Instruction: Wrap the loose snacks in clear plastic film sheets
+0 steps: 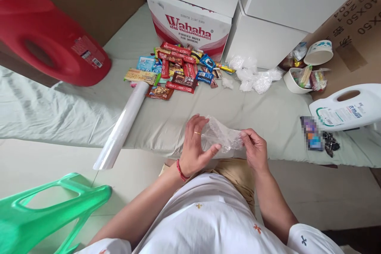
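Note:
A clear, crinkled plastic bag (pixel 224 133) is stretched between my two hands just above the front edge of the cloth-covered surface. My right hand (pixel 256 149) is closed, pinching the bag's right end between thumb and fingers. On the bag's left side is my left hand (pixel 195 143), with thumb and fingers spread apart and the plastic against or close to them; exact contact is hard to see. Beyond my hands lies a pile of wrapped snacks (pixel 180 81). A roll of clear plastic film (pixel 122 127) lies to the left, sticking out over the front edge.
Crumpled clear bags (pixel 253 75) lie right of the snacks. Tubs (pixel 293 81) with packets, a white detergent bottle (pixel 351 107), a phone (pixel 312 133) and keys (pixel 330 143) are at right. A red jug (pixel 56 43), green stool (pixel 59 202) and Wahaha carton (pixel 190 24) surround the area.

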The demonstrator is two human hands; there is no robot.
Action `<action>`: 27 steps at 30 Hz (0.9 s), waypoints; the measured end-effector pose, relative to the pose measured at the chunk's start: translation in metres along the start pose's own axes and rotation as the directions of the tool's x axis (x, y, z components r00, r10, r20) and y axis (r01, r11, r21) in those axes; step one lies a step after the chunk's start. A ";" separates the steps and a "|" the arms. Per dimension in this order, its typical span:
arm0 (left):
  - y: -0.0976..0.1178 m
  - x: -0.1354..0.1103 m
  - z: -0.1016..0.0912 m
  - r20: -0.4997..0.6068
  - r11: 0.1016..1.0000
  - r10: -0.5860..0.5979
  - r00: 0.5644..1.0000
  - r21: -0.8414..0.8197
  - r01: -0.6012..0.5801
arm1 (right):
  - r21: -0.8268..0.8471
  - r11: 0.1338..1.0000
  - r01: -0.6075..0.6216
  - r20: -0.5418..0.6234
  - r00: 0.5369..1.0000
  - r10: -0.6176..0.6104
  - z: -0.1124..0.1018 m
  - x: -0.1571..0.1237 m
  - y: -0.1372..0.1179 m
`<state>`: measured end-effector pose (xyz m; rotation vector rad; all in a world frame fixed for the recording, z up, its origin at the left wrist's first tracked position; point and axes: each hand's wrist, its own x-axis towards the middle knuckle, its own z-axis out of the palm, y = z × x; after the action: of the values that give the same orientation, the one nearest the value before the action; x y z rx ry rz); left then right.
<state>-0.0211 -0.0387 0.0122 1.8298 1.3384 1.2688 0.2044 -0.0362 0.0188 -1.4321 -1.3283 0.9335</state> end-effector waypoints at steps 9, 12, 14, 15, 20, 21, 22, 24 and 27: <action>0.017 -0.015 0.030 -0.114 0.947 0.073 0.991 0.320 -0.033 | 0.014 0.994 -0.111 -0.082 0.990 0.112 0.008 -0.005 -0.012; 0.016 -0.011 0.033 -0.051 0.966 0.006 0.999 0.260 0.007 | -0.021 0.997 -0.075 -0.030 0.997 0.075 0.012 -0.007 -0.017; 0.014 -0.004 0.033 -0.057 0.974 -0.029 0.998 0.222 0.041 | -0.044 0.998 -0.041 0.011 0.999 0.042 0.014 -0.008 -0.019; 0.013 0.000 0.032 -0.056 0.978 -0.047 0.997 0.203 0.058 | -0.054 0.998 -0.023 0.028 0.999 0.024 0.014 -0.009 -0.019; 0.001 0.019 0.026 -0.108 0.960 -0.278 0.955 -0.063 0.272 | -0.071 0.997 0.007 -0.018 1.000 -0.008 0.009 -0.006 -0.012; -0.002 0.021 0.025 -0.136 0.940 -0.331 0.934 -0.134 0.313 | -0.057 0.998 -0.003 -0.040 0.999 0.001 0.008 -0.005 -0.010; -0.005 0.023 0.024 -0.161 0.916 -0.381 0.911 -0.198 0.348 | -0.038 0.999 -0.013 -0.054 0.998 0.011 0.007 -0.005 -0.008; -0.010 0.025 0.024 -0.175 0.863 -0.467 0.867 -0.304 0.403 | 0.001 0.999 -0.033 -0.053 0.998 0.033 0.005 -0.005 -0.005; -0.017 0.026 0.025 -0.142 0.762 -0.580 0.802 -0.443 0.473 | 0.074 0.994 -0.079 -0.024 0.996 0.081 0.004 -0.004 -0.002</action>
<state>-0.0040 -0.0057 -0.0030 0.9214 1.4779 1.3634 0.1996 -0.0398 0.0192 -1.4463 -1.2122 1.0015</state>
